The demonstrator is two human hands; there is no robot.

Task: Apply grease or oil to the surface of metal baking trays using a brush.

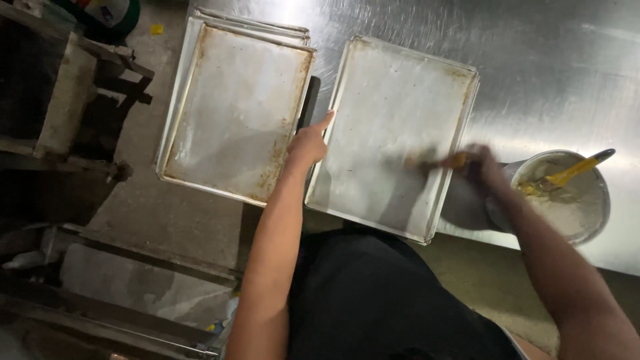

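Black apron or dark garment [373, 300] fills the bottom of the view, closest to the lens, both bare forearms reaching out over it. Brushed stainless steel bench [547, 73] carries everything. Rectangular worn aluminium baking tray [380, 100] lies flat at the bench's near edge, corner overhanging, likely so it's within reach. Stack of similar stained rectangular trays [233, 107] sits just left, hanging off the bench end. Round pale metal bowl [597, 213] stands right of the tray, close to the working hand; a yellow-handled brush [577, 170] rests inside it. Left hand [308, 143] presses the tray's left rim, fingers loosely extended, apparently steadying it. Right hand [483, 170], motion-blurred, is closed around a second yellowish brush [443, 161], bristles on the tray surface. No labels or signs legible; small yellow scrap [157, 29] on the floor, top left.
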